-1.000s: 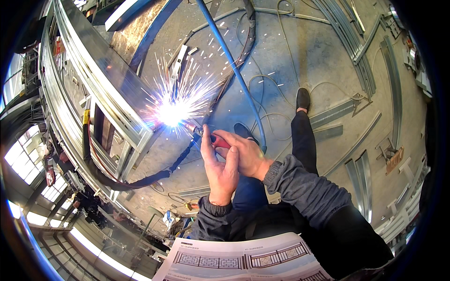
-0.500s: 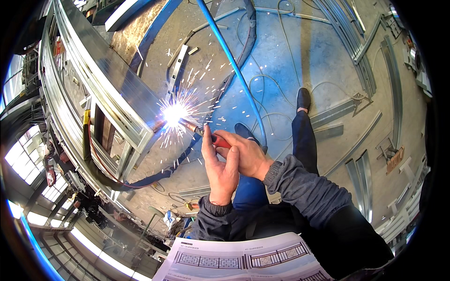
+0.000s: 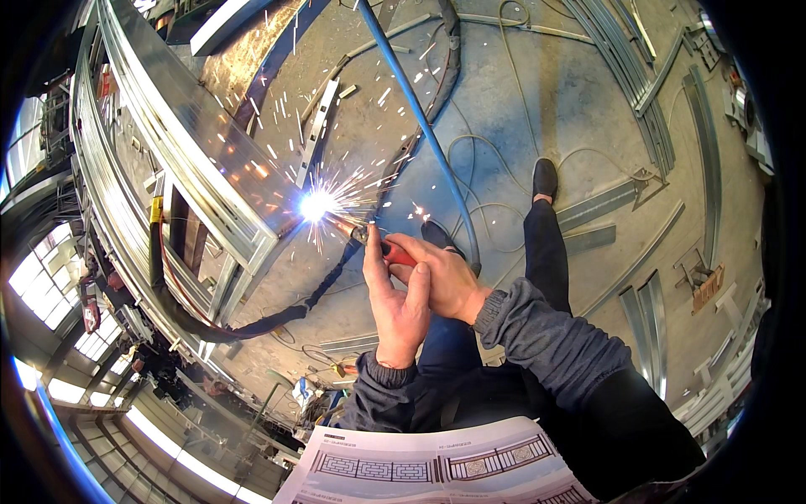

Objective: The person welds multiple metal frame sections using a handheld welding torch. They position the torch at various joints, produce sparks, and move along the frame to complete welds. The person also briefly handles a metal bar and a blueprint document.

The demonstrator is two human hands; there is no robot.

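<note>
A welding torch with a red handle (image 3: pixel 398 253) is gripped by my right hand (image 3: pixel 452 284), its fingers wrapped round it. My left hand (image 3: pixel 396 312) rests against the torch and the right hand, fingers stretched out straight and thumb raised. The torch's copper-coloured nozzle (image 3: pixel 342 225) points left at a bright arc that throws sparks. That glare sits by the near right corner of a stack of shiny metal profiles (image 3: pixel 201 160) and hides the weld spot. A thick dark cable (image 3: pixel 273 321) loops below the stack.
A blue bar (image 3: pixel 411 101) crosses above the floor ahead. A spirit level (image 3: pixel 318 134) lies beyond the arc. Thin cables, steel lengths (image 3: pixel 600 206) and a bracket (image 3: pixel 698 277) lie to the right. Printed sheets with railing pictures (image 3: pixel 437 466) are at my lap.
The arc glare has shrunk and shifted slightly right, and the blue light on the floor has dimmed. Both hands and the torch have moved very slightly right.
</note>
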